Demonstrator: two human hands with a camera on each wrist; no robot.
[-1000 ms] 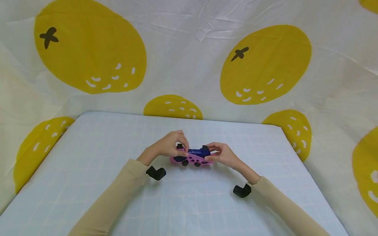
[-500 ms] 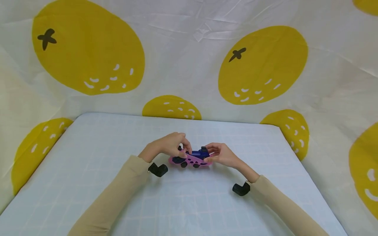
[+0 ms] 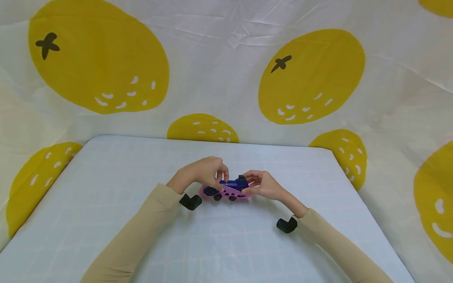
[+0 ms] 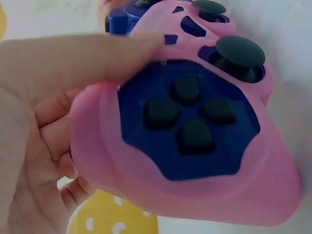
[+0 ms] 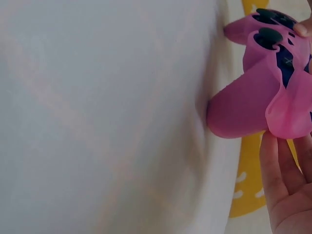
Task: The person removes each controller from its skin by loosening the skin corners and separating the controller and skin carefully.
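Observation:
A dark blue game controller point(image 3: 231, 183) stands on the table inside a pink silicone cover point(image 4: 263, 195), its face toward me. The cover wraps the left end around the direction buttons point(image 4: 195, 112). Along the right half of the top edge, blue casing and a black trigger point(image 3: 242, 178) stick out of it. My left hand point(image 3: 205, 169) grips the left part from above, thumb across the front beside the direction buttons, fingers behind. At the right end my right hand point(image 3: 267, 186) holds the cover between thumb and fingers; in the right wrist view the cover point(image 5: 243, 107) bulges loosely there.
A light blue checked cloth covers the table point(image 3: 212, 243). Behind it hangs a white sheet point(image 3: 212, 59) printed with yellow fruit. Black wrist cameras sit under the left cuff point(image 3: 191, 202) and right cuff point(image 3: 287, 225).
My left fingers have shifted right along the controller's top. The black trigger at its left end, visible earlier, no longer shows. The right hand keeps its hold.

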